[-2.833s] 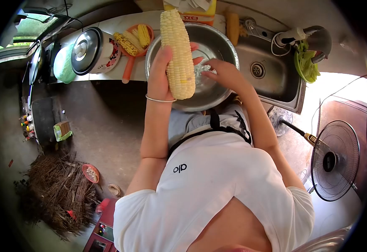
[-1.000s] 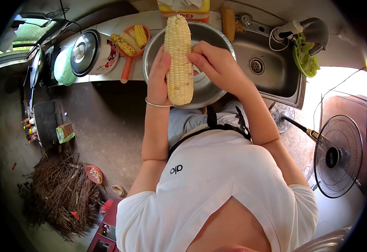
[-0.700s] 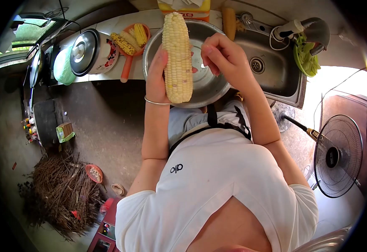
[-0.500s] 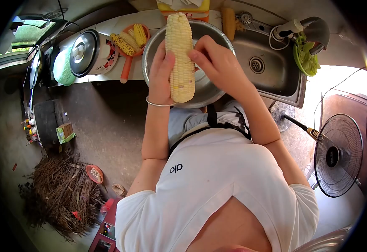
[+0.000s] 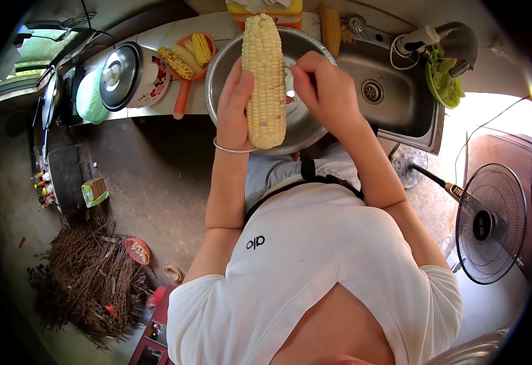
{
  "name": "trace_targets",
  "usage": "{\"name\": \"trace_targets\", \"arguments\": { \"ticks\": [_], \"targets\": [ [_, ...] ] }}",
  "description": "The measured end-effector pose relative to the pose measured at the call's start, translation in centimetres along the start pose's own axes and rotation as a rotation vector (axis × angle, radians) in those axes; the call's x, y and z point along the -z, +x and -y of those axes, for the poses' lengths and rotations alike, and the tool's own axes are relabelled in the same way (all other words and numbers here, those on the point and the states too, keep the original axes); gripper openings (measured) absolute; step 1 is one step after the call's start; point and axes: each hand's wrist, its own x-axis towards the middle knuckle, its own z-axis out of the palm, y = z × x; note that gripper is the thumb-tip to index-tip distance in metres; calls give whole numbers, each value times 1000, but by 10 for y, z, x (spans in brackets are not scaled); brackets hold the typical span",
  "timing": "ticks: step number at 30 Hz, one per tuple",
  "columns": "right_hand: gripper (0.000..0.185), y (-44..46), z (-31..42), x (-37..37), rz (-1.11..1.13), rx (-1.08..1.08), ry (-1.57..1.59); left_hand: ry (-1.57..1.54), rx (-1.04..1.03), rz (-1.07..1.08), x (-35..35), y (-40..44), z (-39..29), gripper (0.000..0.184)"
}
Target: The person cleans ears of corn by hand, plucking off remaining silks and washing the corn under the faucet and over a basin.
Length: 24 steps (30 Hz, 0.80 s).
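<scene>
My left hand [image 5: 234, 109] is wrapped round the lower half of a husked ear of corn [image 5: 264, 79], its thumb lying along the kernels. The pale yellow cob stands lengthwise over a metal basin [image 5: 222, 61], with a few darker kernels near its bottom end. Just to the right of the cob is my right hand [image 5: 327, 91], apart from it. Its fingers are curled in toward the thumb, and whatever may be pinched there is too small to make out. Part of the basin's inside is hidden behind the cob and hands.
Left of the basin, an orange strainer [image 5: 182, 100] holds several corn ears [image 5: 178, 62] beside a lidded pot [image 5: 147, 79]. A sink [image 5: 394, 97] lies to the right, with leafy greens [image 5: 442, 82] in a green bowl. A fan [image 5: 491, 225] stands at far right.
My right hand has moved right, away from the cob it was touching. The ear of corn has shifted slightly and stays in my left hand.
</scene>
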Motion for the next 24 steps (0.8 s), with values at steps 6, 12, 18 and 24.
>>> {"name": "trace_targets", "arguments": {
  "ticks": [6,12,18,24],
  "targets": [
    [17,5,2,21,98,-475,439,73,9,-35,3,2,-1,51],
    [22,9,20,24,253,-490,393,130,-42,-70,-2,0,-4,48],
    [18,10,22,25,250,-491,346,393,-170,-95,0,1,1,51],
    [15,12,22,27,302,-603,404,440,-184,-97,-1,1,3,50]
  ]
}}
